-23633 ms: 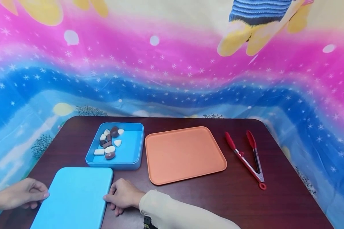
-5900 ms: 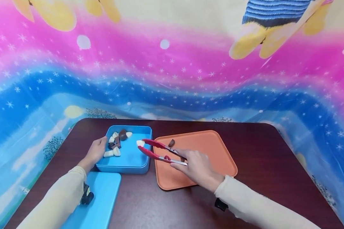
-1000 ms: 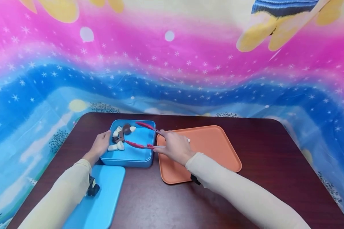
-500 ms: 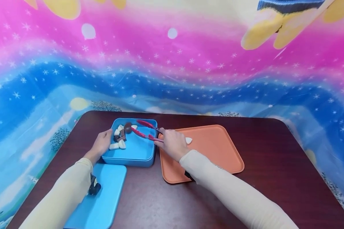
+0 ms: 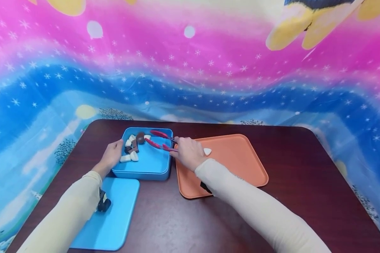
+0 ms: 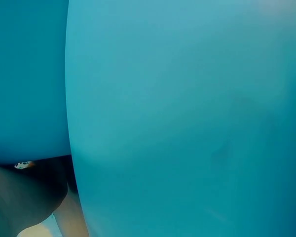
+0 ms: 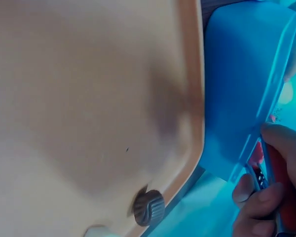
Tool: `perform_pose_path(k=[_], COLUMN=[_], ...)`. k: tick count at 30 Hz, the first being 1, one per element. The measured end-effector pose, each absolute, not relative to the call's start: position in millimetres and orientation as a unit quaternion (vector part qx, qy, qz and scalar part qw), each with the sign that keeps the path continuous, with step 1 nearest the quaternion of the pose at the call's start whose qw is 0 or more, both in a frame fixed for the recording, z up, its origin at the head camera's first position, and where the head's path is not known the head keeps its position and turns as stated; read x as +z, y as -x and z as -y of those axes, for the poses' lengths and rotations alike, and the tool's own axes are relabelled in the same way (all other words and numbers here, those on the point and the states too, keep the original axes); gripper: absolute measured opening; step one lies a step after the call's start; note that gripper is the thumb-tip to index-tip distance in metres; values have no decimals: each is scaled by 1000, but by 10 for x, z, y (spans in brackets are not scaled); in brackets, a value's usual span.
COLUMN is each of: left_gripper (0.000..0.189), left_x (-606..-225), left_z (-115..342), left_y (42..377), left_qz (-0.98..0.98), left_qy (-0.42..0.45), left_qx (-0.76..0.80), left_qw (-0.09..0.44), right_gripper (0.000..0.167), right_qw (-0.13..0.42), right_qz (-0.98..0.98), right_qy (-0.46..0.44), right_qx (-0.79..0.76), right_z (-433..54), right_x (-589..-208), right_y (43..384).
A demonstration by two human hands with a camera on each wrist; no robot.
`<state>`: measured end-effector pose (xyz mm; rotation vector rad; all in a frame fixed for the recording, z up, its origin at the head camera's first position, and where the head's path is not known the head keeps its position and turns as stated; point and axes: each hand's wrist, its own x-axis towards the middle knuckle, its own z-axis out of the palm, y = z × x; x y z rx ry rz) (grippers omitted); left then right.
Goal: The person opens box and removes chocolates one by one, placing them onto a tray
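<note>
My right hand (image 5: pixel 190 151) grips red-tipped tongs (image 5: pixel 163 147) over the open blue box (image 5: pixel 152 172). The tongs' tips stand apart, one of them beside a white heart-like piece (image 5: pixel 147 137) near the back wall. A round brown chocolate (image 5: pixel 140 138), a brown bar (image 5: pixel 134 145) and several white pieces (image 5: pixel 133 156) lie along the box's left side. My left hand (image 5: pixel 112 154) holds the box at its left wall; most of its fingers are hidden. In the right wrist view, my right fingers (image 7: pixel 264 200) curl round the tongs' handles.
The orange tray (image 5: pixel 237 158) right of the box bears a white piece (image 5: pixel 207 151) and a ridged dark brown piece (image 7: pixel 149 208), which my right arm hides in the head view. The blue lid (image 5: pixel 118 218) lies in front of the box, under my left forearm. A patterned cloth hangs behind the table.
Since the oldest frame, the tongs left the table for my right hand, and my left hand went from lid to box. A white piece passed from tongs to tray. Lately the tongs narrowed, moving toward the back.
</note>
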<state>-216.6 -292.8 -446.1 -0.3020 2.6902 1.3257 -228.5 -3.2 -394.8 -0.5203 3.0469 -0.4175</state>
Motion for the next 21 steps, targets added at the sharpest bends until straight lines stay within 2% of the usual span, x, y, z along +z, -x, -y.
perform_pose_path(k=[5,10,12,17,21], left_gripper=[61,66,71,72,72], left_x=[-4451,-4464,-4471,-4482,-4483], left_z=[2952,2946,2939,2928,2913], left_y=[2185,2170,2161,2159,2161], left_qz=[-892,-892,-891,-891,-890], left_qy=[104,103,100,97,94], left_qx=[435,437,438,439,442], left_qw=[58,62,63,58,61], right_gripper=[65,70,65,38,44], right_qw=[12,46,54,47,46], right_qz=[-978,-979,-978,-978,-981], right_qy=[181,173,170,174,169], right_qx=[-107,-101,-109,-102,-84], right_z=[48,88,106,173,222], right_x=[-3933,-3897,-3879,-3840,-3837], right_y=[2315,2323,2331,2385,2418])
